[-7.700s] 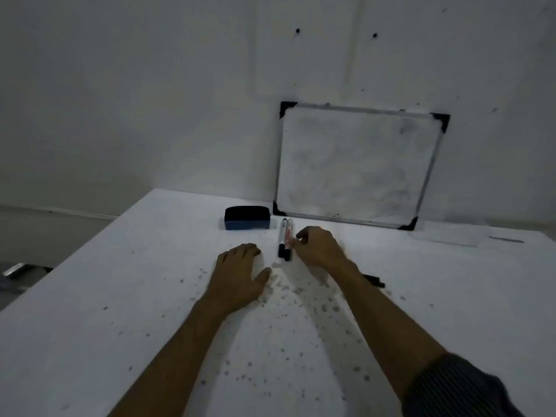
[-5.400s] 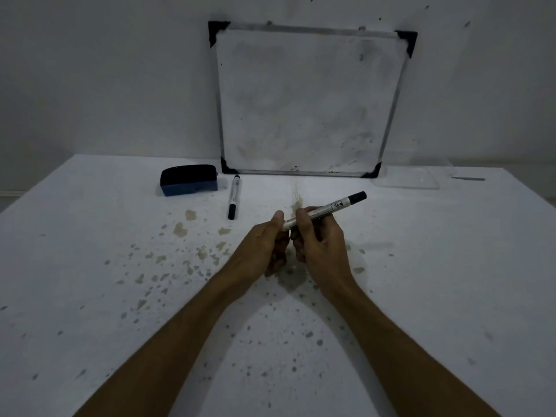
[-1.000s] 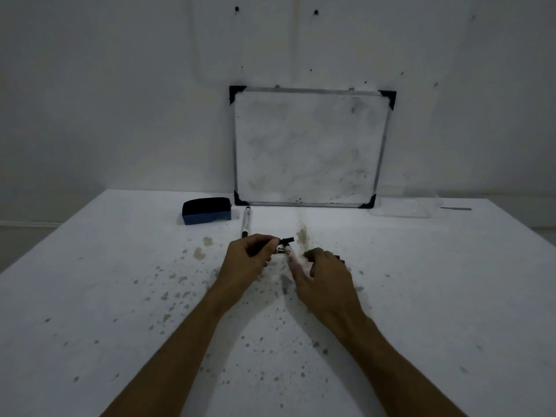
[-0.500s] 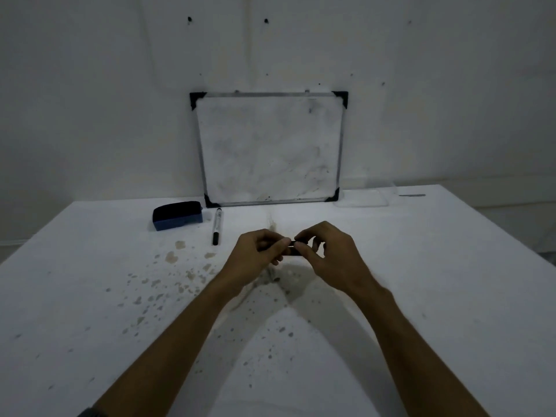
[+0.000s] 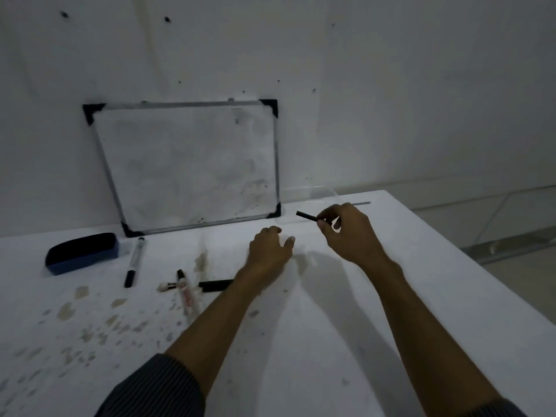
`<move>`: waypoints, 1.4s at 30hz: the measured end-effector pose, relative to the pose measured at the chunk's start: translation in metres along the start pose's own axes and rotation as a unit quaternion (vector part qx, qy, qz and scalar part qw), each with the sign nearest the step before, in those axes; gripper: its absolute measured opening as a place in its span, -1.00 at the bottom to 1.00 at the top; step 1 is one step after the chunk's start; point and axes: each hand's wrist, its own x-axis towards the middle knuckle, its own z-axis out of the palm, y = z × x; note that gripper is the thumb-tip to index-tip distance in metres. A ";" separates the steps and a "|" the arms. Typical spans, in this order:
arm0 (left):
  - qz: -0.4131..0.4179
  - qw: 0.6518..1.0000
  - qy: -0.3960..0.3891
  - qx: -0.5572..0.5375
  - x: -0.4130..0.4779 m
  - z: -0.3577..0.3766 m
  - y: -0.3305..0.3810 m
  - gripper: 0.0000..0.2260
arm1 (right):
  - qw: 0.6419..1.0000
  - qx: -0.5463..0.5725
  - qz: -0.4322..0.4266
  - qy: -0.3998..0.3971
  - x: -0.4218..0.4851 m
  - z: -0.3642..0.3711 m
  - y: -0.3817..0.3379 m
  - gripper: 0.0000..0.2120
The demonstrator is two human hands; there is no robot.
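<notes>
My right hand (image 5: 350,233) pinches a short black stick-like marker part (image 5: 306,216) in the air above the table, near the whiteboard's lower right corner. My left hand (image 5: 270,248) rests on the white table (image 5: 331,341) with loose fingers and holds nothing. Behind my left forearm lie a white marker barrel with red print (image 5: 187,293), a small white-tipped piece (image 5: 165,286) and a black tube-shaped piece (image 5: 215,285). A second, whole marker (image 5: 135,261) lies to the left of them.
A framed whiteboard (image 5: 192,164) leans against the wall at the table's back edge. A blue-and-black eraser (image 5: 81,253) sits at the far left. Brown stains spot the left half of the table. A clear plastic sheet (image 5: 313,195) lies behind my right hand.
The hands have parted. My right hand has lifted a black piece up and to the right; my left hand has let go and lies on the table. Marker parts now lie on the table.
</notes>
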 end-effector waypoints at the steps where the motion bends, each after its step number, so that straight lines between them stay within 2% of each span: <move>1: 0.004 0.999 0.019 0.027 0.002 0.011 -0.001 -0.44 | 1.000 -0.006 -0.003 -0.001 0.015 0.001 0.007 -0.88; 4: 0.036 0.993 0.050 0.101 0.005 0.031 -0.008 -0.38 | 0.999 -0.029 -0.021 -0.015 0.061 0.006 0.024 -0.86; 7: 0.048 0.990 0.057 0.122 0.011 0.037 -0.017 -0.37 | 0.996 -0.069 -0.018 -0.057 0.108 0.015 0.037 -0.84; 15: 0.065 0.986 0.064 0.140 0.017 0.041 -0.022 -0.35 | 0.947 -0.149 0.013 -0.286 0.184 0.063 0.053 -0.76; 21: 0.067 0.982 0.048 0.170 0.017 0.041 -0.019 -0.36 | 0.927 -0.173 0.042 -0.331 0.205 0.081 0.061 -0.69; 24: 0.069 0.983 0.036 0.164 0.015 0.037 -0.016 -0.37 | 0.944 -0.124 0.042 -0.304 0.190 0.057 0.046 -0.74; 29: 0.062 0.983 0.027 0.168 0.010 0.029 -0.008 -0.41 | 0.988 0.015 0.018 -0.154 0.122 0.018 0.006 -0.77; 32: 0.064 0.982 -0.017 0.179 0.002 0.015 -0.003 -0.41 | 0.992 0.107 0.040 -0.062 0.068 0.001 -0.015 -0.79; 34: 0.065 0.979 -0.062 0.185 -0.006 -0.005 0.001 -0.45 | 0.984 0.164 0.065 -0.029 0.031 -0.003 -0.028 -0.81; 37: 0.098 0.976 -0.094 0.169 -0.028 -0.043 0.001 -0.47 | 0.969 0.222 0.101 -0.026 -0.020 0.001 -0.049 -0.84; 42: 0.156 0.975 -0.036 0.156 -0.090 -0.107 -0.035 -0.63 | 0.959 0.244 0.116 -0.087 -0.081 0.031 -0.091 -0.89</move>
